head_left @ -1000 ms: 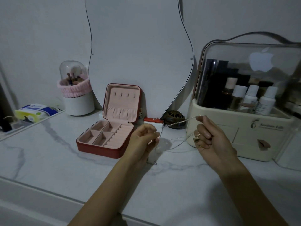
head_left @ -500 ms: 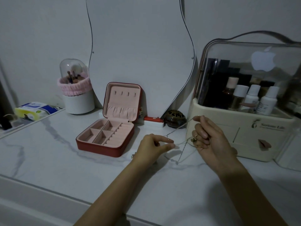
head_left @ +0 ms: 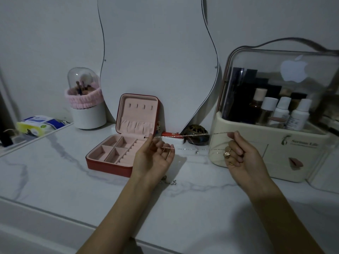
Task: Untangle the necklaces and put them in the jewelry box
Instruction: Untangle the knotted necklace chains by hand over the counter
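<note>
A marble counter [head_left: 55,180] is being used as the work surface. A red jewelry box [head_left: 117,153] is being kept open just left of the hands, its compartments empty, likely for easy loading. A thin chain [head_left: 183,136] is being stretched taut between 2 hands: left hand [head_left: 152,158] and right hand [head_left: 242,154], each pinching 1 end, probably to expose tangles. More chain [head_left: 171,182] is lying beneath the left wrist.

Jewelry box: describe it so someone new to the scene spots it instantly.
Start at the wavy mirror leaning on the wall behind the marble counter. At its foot, just left of the left hand, sits the jewelry box. It is the only red thing lying open, with a pink lining, small compartments and an upright lid.
</note>
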